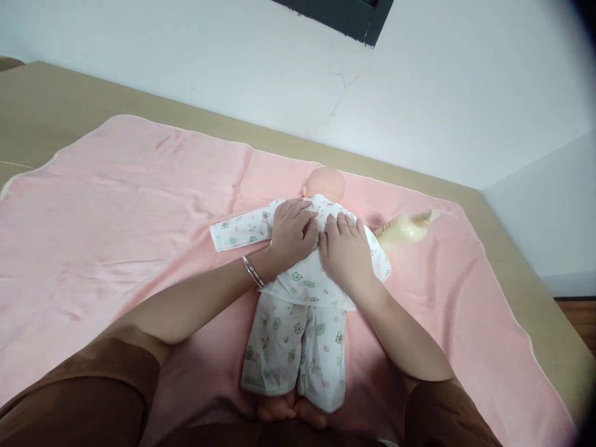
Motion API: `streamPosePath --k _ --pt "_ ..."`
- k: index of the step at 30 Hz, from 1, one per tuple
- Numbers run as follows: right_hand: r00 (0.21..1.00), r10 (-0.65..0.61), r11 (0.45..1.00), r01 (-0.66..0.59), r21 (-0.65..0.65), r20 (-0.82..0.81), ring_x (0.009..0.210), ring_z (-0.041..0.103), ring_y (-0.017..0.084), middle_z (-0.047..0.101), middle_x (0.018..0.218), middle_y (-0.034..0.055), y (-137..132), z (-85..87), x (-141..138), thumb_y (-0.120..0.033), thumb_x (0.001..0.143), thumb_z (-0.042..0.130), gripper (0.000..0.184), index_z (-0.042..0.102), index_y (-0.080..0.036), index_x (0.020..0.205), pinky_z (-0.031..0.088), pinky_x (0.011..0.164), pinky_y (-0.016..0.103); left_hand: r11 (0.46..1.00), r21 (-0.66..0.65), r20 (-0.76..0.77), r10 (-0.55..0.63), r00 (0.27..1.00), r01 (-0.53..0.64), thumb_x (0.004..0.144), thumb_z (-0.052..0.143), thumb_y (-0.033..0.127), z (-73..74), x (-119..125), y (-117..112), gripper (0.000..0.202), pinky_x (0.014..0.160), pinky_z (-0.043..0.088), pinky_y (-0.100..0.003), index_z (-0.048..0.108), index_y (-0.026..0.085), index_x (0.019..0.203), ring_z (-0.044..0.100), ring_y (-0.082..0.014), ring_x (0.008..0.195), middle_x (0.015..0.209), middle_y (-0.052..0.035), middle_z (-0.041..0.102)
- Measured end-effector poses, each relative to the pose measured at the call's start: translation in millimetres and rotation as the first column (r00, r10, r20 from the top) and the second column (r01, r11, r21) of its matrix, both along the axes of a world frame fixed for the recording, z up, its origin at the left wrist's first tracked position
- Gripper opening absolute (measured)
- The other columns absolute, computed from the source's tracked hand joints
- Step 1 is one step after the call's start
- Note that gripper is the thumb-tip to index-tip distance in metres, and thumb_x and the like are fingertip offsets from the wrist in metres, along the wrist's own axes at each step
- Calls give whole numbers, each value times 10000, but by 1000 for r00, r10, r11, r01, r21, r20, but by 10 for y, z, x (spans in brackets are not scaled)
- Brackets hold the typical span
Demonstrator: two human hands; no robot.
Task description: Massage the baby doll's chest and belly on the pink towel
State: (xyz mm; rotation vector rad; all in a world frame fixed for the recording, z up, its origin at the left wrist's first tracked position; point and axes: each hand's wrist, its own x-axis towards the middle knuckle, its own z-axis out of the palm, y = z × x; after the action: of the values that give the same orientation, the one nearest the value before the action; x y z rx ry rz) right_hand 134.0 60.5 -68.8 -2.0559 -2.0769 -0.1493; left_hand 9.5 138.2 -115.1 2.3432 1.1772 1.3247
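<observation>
A bald doll [326,183] lies stretched out on a pink blanket [186,180], its head away from me and its bare feet toward me. It wears a white printed top [302,282] and matching trousers [274,347]. My left hand [292,233] rests on the upper part of the top, left of the middle, fingers extended over the cloth. Beside it, my right hand [347,248] lies on the top with its fingers slightly apart. Both are open and touch the fabric. One sleeve reaches out flat to the left; the doll's face is not visible.
To the right of the doll, a shiny pale-yellow object [412,226] with a brown-striped part lies on the blanket; its kind is unclear. The blanket covers much of a wooden table [84,90]. A white wall [209,68] stands behind, with a dark frame [347,15] above.
</observation>
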Motion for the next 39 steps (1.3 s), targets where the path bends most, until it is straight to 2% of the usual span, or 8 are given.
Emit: streamPosePath --k 3,7,12,17,20,29,36,39 --pt "1000 -15 1000 15 -21 -9 1432 401 377 458 1502 278 -20 13 -2 -335 1019 337 531 457 -28 1435 229 1193 580 996 -75 -17 55 998 -56 900 472 271 9 28 1 306 1138 392 -472 662 174 1120 545 -267 1254 1289 -112 643" --pt "986 -41 999 35 -39 -163 1468 352 350 441 1531 237 189 -46 209 -451 1023 341 580 448 -67 1445 245 1194 576 986 -158 -47 53 998 -60 909 476 293 -1 66 35 388 1179 332 -516 611 153 1244 471 -302 1344 1377 -132 587" --pt "972 -38 999 30 -38 -230 1474 339 352 404 1562 216 333 -97 297 -465 1006 376 605 407 -95 1484 205 1197 616 999 -39 -15 -22 1000 22 927 453 273 -38 47 46 315 1170 358 -501 646 177 1156 468 -277 1361 1324 -115 620" --pt "994 -8 999 4 -39 -105 1464 349 380 408 1549 247 77 -11 25 -302 988 353 519 453 -57 1434 265 1174 598 996 30 -4 -84 996 85 925 438 245 -18 2 17 217 1158 388 -486 650 219 961 507 -237 1332 1255 -80 664" --pt "997 -3 999 0 -39 -74 1459 360 378 420 1548 232 -12 27 -44 -291 968 395 488 490 -67 1391 245 1192 585 998 10 3 -55 998 55 909 456 246 5 -5 -1 195 1151 396 -483 646 224 944 519 -241 1314 1249 -79 664" --pt "945 -96 995 80 -65 -312 1496 301 334 394 1572 204 318 -71 310 -517 994 369 647 385 -98 1486 187 1210 602 984 -170 -67 40 997 -51 890 484 280 11 71 38 404 1169 347 -519 580 149 1260 474 -311 1340 1414 -153 548" --pt "971 31 997 -15 70 -236 1550 155 304 238 1652 156 140 29 144 -421 998 384 595 333 -164 1533 149 1214 627 993 -115 56 -5 998 11 1006 308 362 -61 44 62 437 1178 340 -488 536 167 1324 479 -262 1356 1399 -136 582" --pt "967 100 995 -95 30 -233 1547 174 287 267 1647 131 132 -20 93 -377 999 373 555 383 -170 1514 140 1229 605 997 -69 115 -23 993 31 1038 199 422 -86 26 60 509 1185 340 -469 516 172 1348 486 -239 1356 1393 -134 586"
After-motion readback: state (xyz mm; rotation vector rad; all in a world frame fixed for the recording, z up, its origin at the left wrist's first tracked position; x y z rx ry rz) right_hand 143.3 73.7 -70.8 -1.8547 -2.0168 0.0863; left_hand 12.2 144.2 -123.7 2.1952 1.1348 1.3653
